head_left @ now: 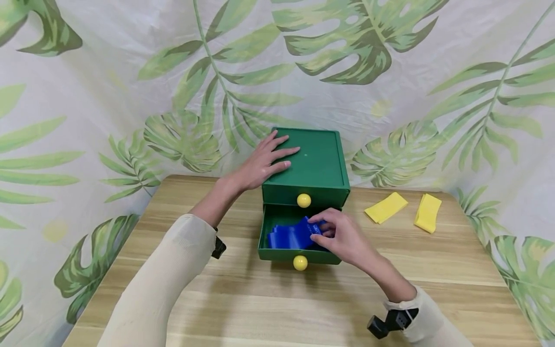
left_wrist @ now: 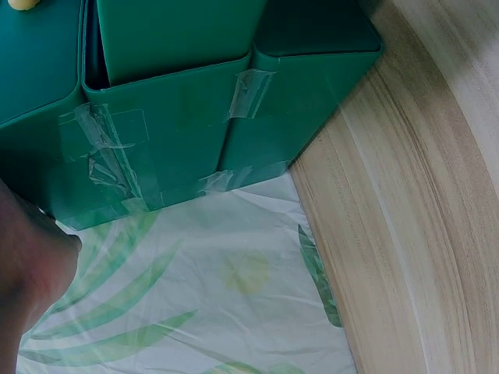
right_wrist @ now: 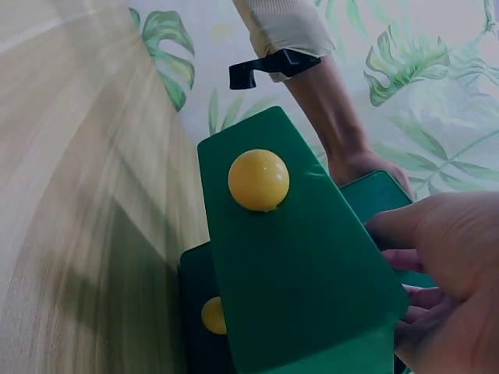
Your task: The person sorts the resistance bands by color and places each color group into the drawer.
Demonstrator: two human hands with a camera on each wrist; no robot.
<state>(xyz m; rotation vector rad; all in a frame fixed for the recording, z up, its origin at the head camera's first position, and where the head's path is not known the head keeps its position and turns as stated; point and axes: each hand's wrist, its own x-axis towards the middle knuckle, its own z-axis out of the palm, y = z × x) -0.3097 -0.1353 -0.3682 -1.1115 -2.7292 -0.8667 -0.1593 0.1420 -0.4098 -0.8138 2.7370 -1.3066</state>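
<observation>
A green drawer cabinet (head_left: 310, 159) stands at the back of the table, its middle drawer (head_left: 266, 253) pulled out. Flat on the cabinet's top, along the left side, rests my left hand (head_left: 266, 161) with fingers spread. Folded blue stretchy bands (head_left: 290, 236) with white print lie inside the pulled-out drawer. My right hand (head_left: 342, 233) reaches over that drawer's right side and pinches the right end of the blue bands between thumb and fingers. In the right wrist view the drawer's front (right_wrist: 296, 257) hides the bands from sight.
Two folded yellow bands (head_left: 386, 207) lie on the wooden table (head_left: 243, 308) right of the cabinet. Yellow round knobs (head_left: 300, 262) stick out from the drawer fronts. Clear tape (left_wrist: 109, 148) joins the stacked units at the side. A leaf-patterned cloth (head_left: 243, 58) hangs behind.
</observation>
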